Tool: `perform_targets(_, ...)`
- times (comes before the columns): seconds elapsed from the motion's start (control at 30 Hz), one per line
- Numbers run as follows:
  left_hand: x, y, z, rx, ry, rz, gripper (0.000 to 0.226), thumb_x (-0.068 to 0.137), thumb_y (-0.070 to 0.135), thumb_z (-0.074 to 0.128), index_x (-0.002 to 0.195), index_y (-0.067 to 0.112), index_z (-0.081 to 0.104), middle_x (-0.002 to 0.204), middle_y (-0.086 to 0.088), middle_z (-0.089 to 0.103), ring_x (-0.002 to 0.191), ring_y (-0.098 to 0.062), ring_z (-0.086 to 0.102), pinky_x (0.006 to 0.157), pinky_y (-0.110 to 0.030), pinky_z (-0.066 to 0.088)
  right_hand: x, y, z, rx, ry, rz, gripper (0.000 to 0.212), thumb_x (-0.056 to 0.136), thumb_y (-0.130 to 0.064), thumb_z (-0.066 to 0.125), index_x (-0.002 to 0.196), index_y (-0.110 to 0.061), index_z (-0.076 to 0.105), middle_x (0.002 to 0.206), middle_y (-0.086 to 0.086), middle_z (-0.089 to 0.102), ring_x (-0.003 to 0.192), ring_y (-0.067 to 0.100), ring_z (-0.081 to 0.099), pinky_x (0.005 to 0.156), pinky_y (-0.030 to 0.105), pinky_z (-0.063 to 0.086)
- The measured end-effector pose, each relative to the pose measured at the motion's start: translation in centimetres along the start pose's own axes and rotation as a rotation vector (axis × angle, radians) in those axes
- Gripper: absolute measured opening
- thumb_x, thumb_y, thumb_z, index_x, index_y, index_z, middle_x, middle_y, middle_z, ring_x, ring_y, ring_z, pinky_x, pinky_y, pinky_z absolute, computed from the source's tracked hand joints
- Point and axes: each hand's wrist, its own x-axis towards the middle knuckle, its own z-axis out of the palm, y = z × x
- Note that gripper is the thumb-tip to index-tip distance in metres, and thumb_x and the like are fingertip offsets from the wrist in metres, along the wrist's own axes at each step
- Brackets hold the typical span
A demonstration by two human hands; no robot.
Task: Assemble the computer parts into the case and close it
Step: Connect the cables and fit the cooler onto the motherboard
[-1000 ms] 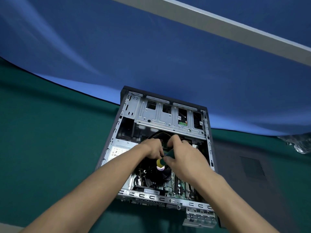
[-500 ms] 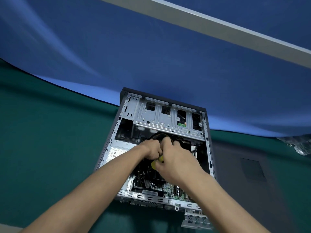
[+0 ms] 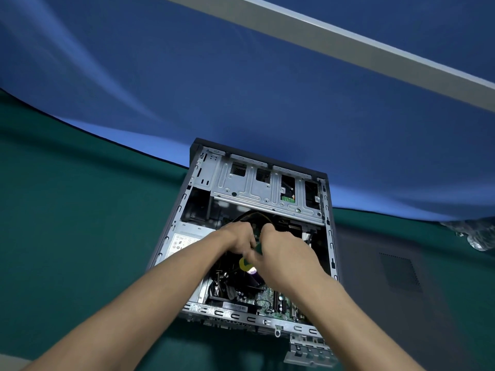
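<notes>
1. Your right hand [image 3: 284,253] has slid up and toward 11 o'clock over the last second, closing in on your left hand [image 3: 237,241] until the two meet over the middle of the open computer case [image 3: 328,236].
2. The screwdriver [image 3: 247,259] went with it: its yellow butt, which sat clear over the fan a second ago, now peeks out just below the knuckles, and the green grip is mostly buried in your right fingers, which are curled round the handle.
3. Your left fingers are bunched tight at the tip end, right against the black cables [image 3: 249,215]. I cannot tell whether they pinch a screw, a cable or the shaft; the hands hide it.
4. My read: you're steadying the tip to drive a screw deep in the case, so a part is still being fastened. The lid is not yet on; the grey side panel [image 3: 396,269] lies flat at 3 o'clock of the case.
5. The case itself rests on its side at centre, drive cage [image 3: 265,191] at 12 o'clock, power supply [image 3: 184,241] at 9 o'clock, green circuit board [image 3: 270,301] at 6 o'clock.
6. Underneath is a bench [image 3: 80,210] covered in green cloth. A blue backdrop [image 3: 241,89] fills the far side, a pale beam [image 3: 348,41] crosses above it, and crumpled clear plastic [image 3: 474,234] sits at the far 3 o'clock edge.
</notes>
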Motion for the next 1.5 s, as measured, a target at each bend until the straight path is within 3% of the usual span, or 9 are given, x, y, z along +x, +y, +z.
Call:
perform_targets(0.1,0.1,0.0,0.2,-0.01,0.012,-0.019,0.008,0.078,0.007,0.057,0.077,0.014,0.054,0.073,-0.003,0.053,0.067,-0.022,0.046,0.061,-0.031,0.037,0.0,0.0,0.0,0.05,-0.025,-0.009,0.033,0.092,-0.031,0.056,0.117,-0.015,0.043,0.112,0.005,0.054,0.098,0.028,0.057,0.07,0.033,0.04)
perform_targets(0.23,-0.1,0.1,0.0,-0.032,0.0,-0.043,0.02,0.076,0.009,0.059,0.059,0.012,0.049,0.058,-0.005,0.042,0.052,-0.017,0.036,0.049,-0.028,0.029,0.2,0.2,0.5,-0.091,0.111,0.032,0.026,0.097,-0.032,0.046,0.111,-0.01,0.048,0.106,0.009,0.064,0.095,0.03,0.061,0.063,0.031,0.034)
perform_targets(0.4,-0.2,0.3,0.1,-0.046,0.032,-0.026,0.018,0.08,0.012,0.059,0.096,0.007,0.068,0.085,-0.002,0.066,0.07,-0.015,0.055,0.059,-0.025,0.034,-0.1,0.8,0.0,0.05,0.009,0.002,0.038,0.092,-0.032,0.054,0.122,-0.019,0.035,0.115,0.006,0.048,0.097,0.032,0.057,0.069,0.034,0.04)
perform_targets(0.53,0.0,-0.1,-0.1,-0.025,-0.014,-0.002,0.02,0.074,0.008,0.062,0.059,0.016,0.052,0.054,0.002,0.043,0.052,-0.017,0.038,0.05,-0.027,0.03,0.0,0.4,0.5,-0.061,0.09,0.021,0.033,0.097,-0.039,0.047,0.114,-0.012,0.043,0.108,0.009,0.061,0.096,0.031,0.06,0.065,0.032,0.036)
perform_targets(0.7,0.2,-0.1,0.3,-0.02,0.021,-0.005,0.005,0.076,0.013,0.059,0.08,0.015,0.062,0.072,0.0,0.054,0.066,-0.02,0.045,0.059,-0.028,0.038,-0.1,0.4,0.0,0.042,-0.004,-0.012,0.037,0.093,-0.031,0.054,0.123,-0.018,0.036,0.116,0.005,0.047,0.098,0.031,0.057,0.068,0.034,0.038)
perform_targets(1.07,0.2,-0.2,0.1,-0.002,0.025,-0.058,0.033,0.078,0.006,0.053,0.054,0.015,0.033,0.056,-0.002,0.036,0.053,-0.019,0.03,0.05,-0.029,0.027,0.0,-0.8,0.6,-0.086,0.075,-0.019,0.026,0.096,-0.022,0.047,0.118,-0.008,0.046,0.112,0.01,0.059,0.1,0.032,0.06,0.066,0.031,0.032)
perform_targets(1.2,0.5,-0.2,0.3,-0.004,0.018,-0.019,0.004,0.077,0.015,0.058,0.076,0.015,0.055,0.072,-0.005,0.046,0.069,-0.022,0.037,0.062,-0.032,0.035,0.3,-0.3,-0.1,-0.02,0.004,0.013,0.033,0.095,-0.03,0.048,0.122,-0.011,0.041,0.114,0.009,0.057,0.103,0.032,0.058,0.069,0.032,0.036)
perform_targets(1.4,0.5,-0.3,0.1,0.024,-0.002,-0.006,0.005,0.074,0.011,0.061,0.079,0.012,0.059,0.061,0.002,0.048,0.069,-0.024,0.045,0.057,-0.028,0.034,0.2,0.0,-0.1,-0.008,0.002,0.085,0.034,0.095,-0.032,0.05,0.119,-0.008,0.049,0.112,0.01,0.062,0.102,0.03,0.06,0.067,0.031,0.037)
perform_targets(1.5,0.4,-0.2,0.2,0.016,-0.001,-0.018,0.008,0.075,0.013,0.06,0.07,0.017,0.055,0.066,0.0,0.051,0.069,-0.023,0.045,0.059,-0.028,0.036,0.1,-0.1,-0.3,0.121,-0.078,0.08,0.036,0.094,-0.035,0.051,0.121,-0.014,0.038,0.114,0.01,0.055,0.102,0.033,0.058,0.076,0.036,0.044)
